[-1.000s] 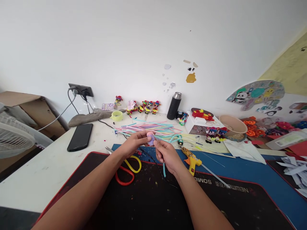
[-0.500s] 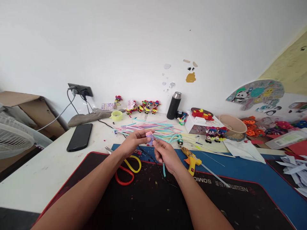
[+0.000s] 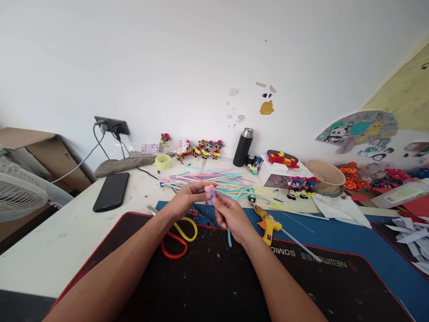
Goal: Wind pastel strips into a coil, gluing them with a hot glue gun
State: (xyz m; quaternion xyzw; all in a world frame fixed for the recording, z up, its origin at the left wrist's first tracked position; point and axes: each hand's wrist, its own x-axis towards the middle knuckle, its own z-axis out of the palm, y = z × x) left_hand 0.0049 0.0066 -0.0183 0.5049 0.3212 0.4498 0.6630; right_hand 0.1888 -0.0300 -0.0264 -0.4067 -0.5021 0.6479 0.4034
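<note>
A small fuzzy figure (image 3: 210, 196), pink on top and purple below, is pinched between both hands above the mat. My left hand (image 3: 187, 199) grips its left side with thumb and fingers. On the other side, my right hand (image 3: 232, 217) holds it low down with closed fingertips. A light-blue pipe cleaner (image 3: 229, 238) hangs below my right hand; where its upper end goes is hidden. Scissors (image 3: 174, 243) with one red and one yellow handle lie beside my left forearm. To the right of my right hand rests a yellow glue gun (image 3: 267, 223) with a glue stick in it.
Pastel pipe cleaners (image 3: 214, 179) lie heaped behind the hands. Finished fuzzy dolls (image 3: 208, 150) stand along the wall near a black thermos (image 3: 243, 147). A phone (image 3: 111, 192) lies at left, beside a white fan (image 3: 20, 188). A beige bowl (image 3: 325, 173) sits at right.
The fuzzy figure has turned slightly in my fingers, so its pink top faces differently. Both hands stay almost in the same place.
</note>
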